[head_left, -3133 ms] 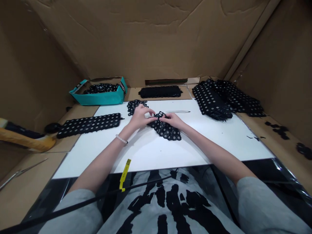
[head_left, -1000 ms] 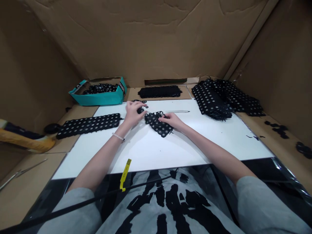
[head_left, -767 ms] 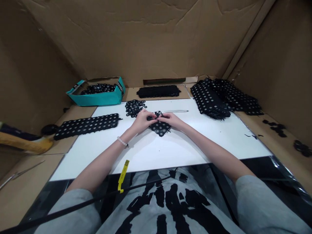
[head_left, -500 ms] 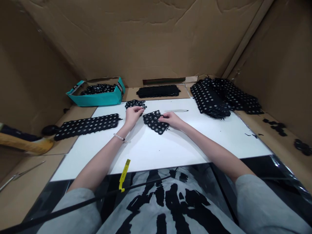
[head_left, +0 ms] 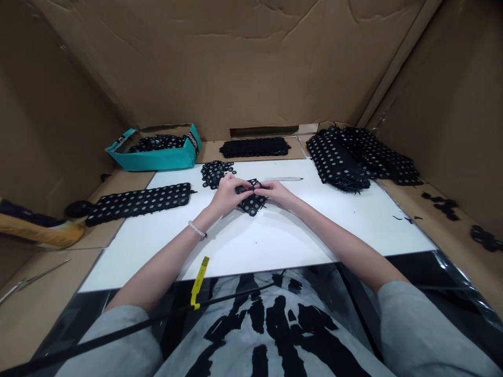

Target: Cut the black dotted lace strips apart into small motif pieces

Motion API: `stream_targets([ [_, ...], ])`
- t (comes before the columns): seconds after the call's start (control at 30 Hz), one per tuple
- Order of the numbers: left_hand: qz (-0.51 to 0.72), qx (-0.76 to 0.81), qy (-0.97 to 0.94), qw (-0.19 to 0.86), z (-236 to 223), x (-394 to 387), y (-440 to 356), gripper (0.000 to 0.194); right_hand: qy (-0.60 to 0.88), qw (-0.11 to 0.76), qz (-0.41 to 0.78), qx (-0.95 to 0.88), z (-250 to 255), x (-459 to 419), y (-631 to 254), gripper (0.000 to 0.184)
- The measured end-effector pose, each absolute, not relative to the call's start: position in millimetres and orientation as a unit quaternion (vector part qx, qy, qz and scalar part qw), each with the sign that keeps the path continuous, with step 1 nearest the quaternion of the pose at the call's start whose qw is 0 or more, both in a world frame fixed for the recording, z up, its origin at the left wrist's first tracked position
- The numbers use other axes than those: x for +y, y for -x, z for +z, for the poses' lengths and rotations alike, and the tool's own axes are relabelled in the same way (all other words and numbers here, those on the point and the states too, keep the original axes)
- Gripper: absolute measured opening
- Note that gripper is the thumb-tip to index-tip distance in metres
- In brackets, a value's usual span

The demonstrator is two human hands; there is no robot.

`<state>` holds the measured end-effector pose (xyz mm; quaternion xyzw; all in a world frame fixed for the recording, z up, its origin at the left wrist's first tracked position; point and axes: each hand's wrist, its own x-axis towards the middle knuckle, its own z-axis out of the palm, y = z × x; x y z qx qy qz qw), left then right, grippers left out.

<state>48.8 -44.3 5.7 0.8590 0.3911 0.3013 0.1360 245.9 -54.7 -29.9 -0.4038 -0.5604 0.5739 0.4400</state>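
A small piece of black lace with round pale dots (head_left: 252,206) lies on the white board (head_left: 243,246), partly hidden under my hands. My left hand (head_left: 230,195) and my right hand (head_left: 277,192) meet over its upper edge, with the fingertips of both pinching it. A loose heap of black ring-patterned lace (head_left: 215,174) lies just beyond my left hand, not touched. A thin pale blade-like tool (head_left: 285,178) lies just beyond my right hand. A beaded bracelet (head_left: 196,229) circles my left wrist.
A dotted lace strip (head_left: 138,198) lies left of the board. Beyond are a teal box of lace (head_left: 157,159) and a dark strip (head_left: 254,147). Stacked dotted lace (head_left: 338,162) stands back right. Scraps (head_left: 444,206) lie on cardboard at right, and a yellow-handled tool (head_left: 39,235) at left.
My left hand has moved right from the lace heap onto the small lace piece. Both hands now pinch it together, and more of the piece is covered.
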Motion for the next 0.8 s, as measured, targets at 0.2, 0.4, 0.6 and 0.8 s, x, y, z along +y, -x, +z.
stream_targets([
  [0.2, 0.276, 0.379, -0.871, 0.150, 4, -41, -45, 0.028, 0.405, 0.447, 0.558, -0.571, -38, -50, -247, 0.034],
  [0.4, 0.328, 0.423, -0.811, 0.234, -1, -25, -43, 0.026, 0.417, 0.428, 0.544, -0.589, -43, -49, -245, 0.035],
  [0.6, 0.404, 0.579, -0.701, 0.099, -13, 11, -5, 0.026, 0.438, 0.400, 0.491, -0.638, -33, -54, -251, 0.031],
  [0.8, 0.349, 0.506, -0.788, 0.024, 0, -4, -9, 0.029, 0.441, 0.338, 0.531, -0.640, -19, -54, -262, 0.026],
])
